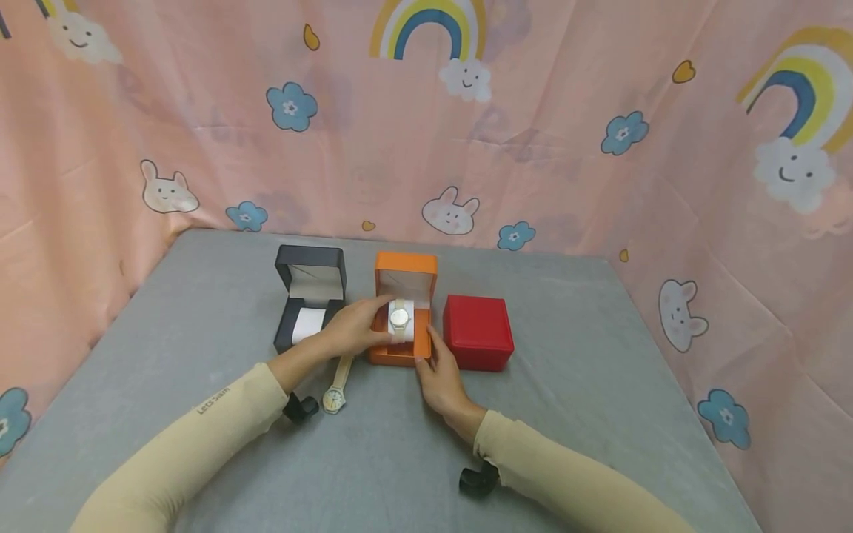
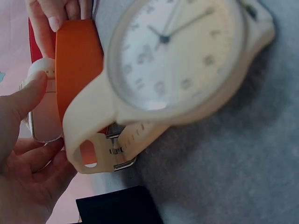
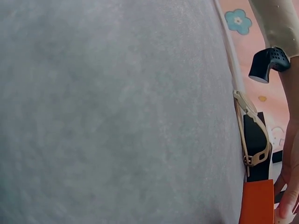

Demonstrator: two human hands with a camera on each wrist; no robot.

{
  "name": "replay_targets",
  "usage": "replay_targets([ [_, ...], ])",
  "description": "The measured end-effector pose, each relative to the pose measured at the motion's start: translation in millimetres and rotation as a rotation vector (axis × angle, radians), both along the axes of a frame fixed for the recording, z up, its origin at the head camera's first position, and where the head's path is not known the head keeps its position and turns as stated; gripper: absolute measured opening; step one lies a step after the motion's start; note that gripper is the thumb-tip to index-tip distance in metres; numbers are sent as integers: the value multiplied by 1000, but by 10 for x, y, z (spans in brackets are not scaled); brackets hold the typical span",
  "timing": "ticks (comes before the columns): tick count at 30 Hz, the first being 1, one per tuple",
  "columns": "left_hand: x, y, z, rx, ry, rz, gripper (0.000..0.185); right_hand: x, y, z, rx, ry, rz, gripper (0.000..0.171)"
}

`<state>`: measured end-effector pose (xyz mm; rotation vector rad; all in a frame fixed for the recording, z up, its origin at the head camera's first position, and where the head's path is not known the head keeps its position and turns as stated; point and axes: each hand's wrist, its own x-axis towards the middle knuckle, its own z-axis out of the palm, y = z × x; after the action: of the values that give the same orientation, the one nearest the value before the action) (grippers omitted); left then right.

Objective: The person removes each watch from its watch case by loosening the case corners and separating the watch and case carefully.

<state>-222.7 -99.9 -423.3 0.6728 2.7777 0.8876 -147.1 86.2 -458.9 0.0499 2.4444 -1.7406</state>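
1. apparently at the seating step, a left hand (image 1: 353, 326) clamps thumb and fingers around a rounded white cushion (image 2: 46, 114) wearing a pale, round-dialled watch (image 1: 400, 319), inside an open, hinged orange box (image 1: 400, 360).
2. a right hand (image 1: 443, 379) grips that box's near right corner.
3. next likely calls for pressing the cushion level, box braced.

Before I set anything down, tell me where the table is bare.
The table is bare right of the red box, out to the curtain, and left of the black box. More lies between the sleeves, nearer than the loose watch. The orange box is crowded: left hand, right hand, boxes either side.
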Motion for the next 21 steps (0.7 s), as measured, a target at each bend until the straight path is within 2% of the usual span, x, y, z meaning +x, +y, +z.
replay_targets([
  [12,-30,-43,31,107,-85,-21,79,19,-10,23,-19,1,-2,63],
  [21,-35,-55,29,166,-98,-41,82,13,-18,30,-9,-32,0,62],
])
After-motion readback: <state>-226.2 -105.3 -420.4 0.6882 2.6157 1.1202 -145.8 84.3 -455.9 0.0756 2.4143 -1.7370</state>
